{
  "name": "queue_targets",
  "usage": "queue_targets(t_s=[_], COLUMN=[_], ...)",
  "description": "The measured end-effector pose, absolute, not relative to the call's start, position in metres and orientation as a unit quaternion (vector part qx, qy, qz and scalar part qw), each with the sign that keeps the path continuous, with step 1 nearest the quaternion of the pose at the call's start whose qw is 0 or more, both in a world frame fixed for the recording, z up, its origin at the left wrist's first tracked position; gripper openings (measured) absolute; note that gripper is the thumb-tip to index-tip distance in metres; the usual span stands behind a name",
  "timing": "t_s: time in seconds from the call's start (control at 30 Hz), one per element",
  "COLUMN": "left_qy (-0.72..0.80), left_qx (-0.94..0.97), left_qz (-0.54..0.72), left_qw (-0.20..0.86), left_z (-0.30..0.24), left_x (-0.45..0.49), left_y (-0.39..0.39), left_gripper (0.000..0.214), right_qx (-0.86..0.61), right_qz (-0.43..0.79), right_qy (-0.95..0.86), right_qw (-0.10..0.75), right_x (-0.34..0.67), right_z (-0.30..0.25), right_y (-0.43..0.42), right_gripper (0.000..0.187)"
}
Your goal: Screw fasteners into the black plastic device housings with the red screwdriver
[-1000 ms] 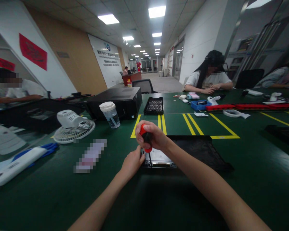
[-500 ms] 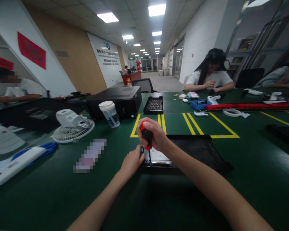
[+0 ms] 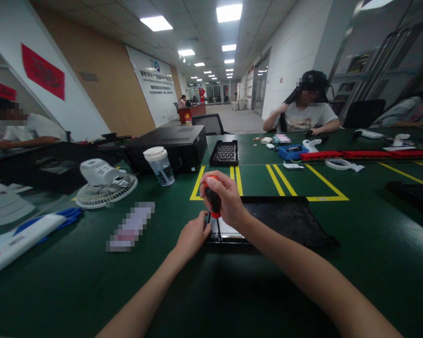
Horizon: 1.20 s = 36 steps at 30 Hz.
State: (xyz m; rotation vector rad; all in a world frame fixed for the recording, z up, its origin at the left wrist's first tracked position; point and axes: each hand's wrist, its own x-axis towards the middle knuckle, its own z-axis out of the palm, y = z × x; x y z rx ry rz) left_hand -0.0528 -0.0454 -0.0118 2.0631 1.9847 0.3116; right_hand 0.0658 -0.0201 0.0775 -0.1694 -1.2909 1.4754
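Note:
My right hand (image 3: 227, 199) is closed round the red and black handle of a screwdriver (image 3: 215, 197), held upright. Its dark shaft points down at the left end of a black panel (image 3: 285, 220), onto or beside a silver metal plate (image 3: 229, 229); the exact spot of the tip is hard to make out. At the panel's left edge, the fingers of my left hand (image 3: 193, 233) are bent and grip the rim close to the shaft. My right hand and forearm cover part of the plate and the panel.
A white fan (image 3: 105, 183), a lidded cup (image 3: 159, 165) and a black computer case (image 3: 165, 148) stand to the left. Behind my hands lies a black tray (image 3: 224, 153) of small round pieces. A blue box (image 3: 292, 151) and tape roll (image 3: 339, 164) lie right, near a seated person (image 3: 308, 110).
My hands and the screwdriver keep nearly the same pose on the panel. The view has shifted slightly. The person across has raised a hand to their hair.

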Motion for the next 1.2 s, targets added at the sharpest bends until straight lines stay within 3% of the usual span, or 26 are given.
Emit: queue_targets(t_s=[0.53,1.2], left_qy=[0.671,0.677], left_qx=[0.718,0.716], left_qz=[0.123,0.114], left_qw=[0.134,0.127], left_z=[-0.015,-0.009], left_x=[-0.055,-0.055], left_y=[-0.046,-0.051], left_gripper=[0.033,0.035], right_qx=[-0.181,-0.115], right_qz=[0.526,0.560], right_qy=[-0.527,-0.584], right_qw=[0.643,0.576], right_x=[0.062,0.083], right_z=[0.078,0.097], right_y=[-0.031,-0.033], right_gripper=[0.017,0.014])
